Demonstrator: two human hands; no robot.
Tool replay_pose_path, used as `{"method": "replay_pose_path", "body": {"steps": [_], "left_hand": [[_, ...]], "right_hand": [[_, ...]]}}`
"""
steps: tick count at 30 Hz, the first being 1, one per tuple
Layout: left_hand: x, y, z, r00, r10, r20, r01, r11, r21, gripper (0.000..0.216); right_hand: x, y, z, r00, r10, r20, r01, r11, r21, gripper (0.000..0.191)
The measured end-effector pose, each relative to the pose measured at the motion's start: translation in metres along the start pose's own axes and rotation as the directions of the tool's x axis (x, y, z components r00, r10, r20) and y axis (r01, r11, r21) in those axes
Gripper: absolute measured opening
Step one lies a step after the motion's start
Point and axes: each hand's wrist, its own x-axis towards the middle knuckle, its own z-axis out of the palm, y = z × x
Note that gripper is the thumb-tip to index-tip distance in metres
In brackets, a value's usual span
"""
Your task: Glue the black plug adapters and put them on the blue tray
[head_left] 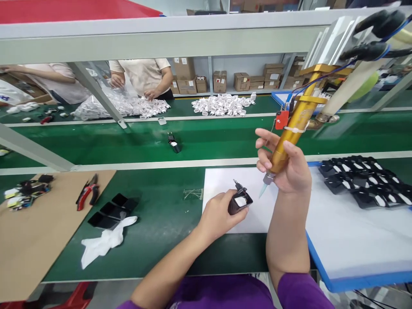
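My left hand [218, 214] grips a small black plug housing [240, 200] with a white insert, held just above a white sheet [219, 184] on the green bench. My right hand [286, 165] is closed around a gold glue dispenser [294, 124], tilted so its pale green nozzle [263, 189] points down toward the housing. The nozzle tip sits a short way to the right of the housing, not touching it. Cables and a red tag hang from the dispenser's upper end.
A blue-edged white tray [354, 240] at right carries rows of black housings [367, 180]. Left lie a cardboard sheet [32, 231], red-handled pliers [87, 193], black parts [109, 210] and a white cloth [106, 240]. One black plug [174, 143] sits on the belt. Across it, other people handle heaps of white parts [222, 105].
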Motion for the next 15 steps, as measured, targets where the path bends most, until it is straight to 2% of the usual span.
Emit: {"method": "replay_pose_path", "body": {"steps": [4, 10, 15], "left_hand": [[0.0047, 0.0004, 0.003, 1.0, -0.009, 0.023, 0.009, 1.0, 0.004, 0.036], [0.0074, -0.0053, 0.0039, 0.997, -0.054, 0.046, 0.054, 0.999, 0.001, 0.036], [0.0052, -0.0087, 0.0043, 0.997, -0.06, 0.057, 0.059, 0.998, 0.009, 0.036]], "right_hand": [[0.0019, 0.0001, 0.0007, 0.996, -0.061, -0.068, 0.059, 0.998, -0.038, 0.031], [-0.0011, -0.0004, -0.0001, 0.999, -0.028, -0.023, 0.027, 0.999, -0.028, 0.022], [-0.0026, 0.0019, 0.0067, 0.997, -0.041, -0.065, 0.044, 0.998, 0.047, 0.015]]}}
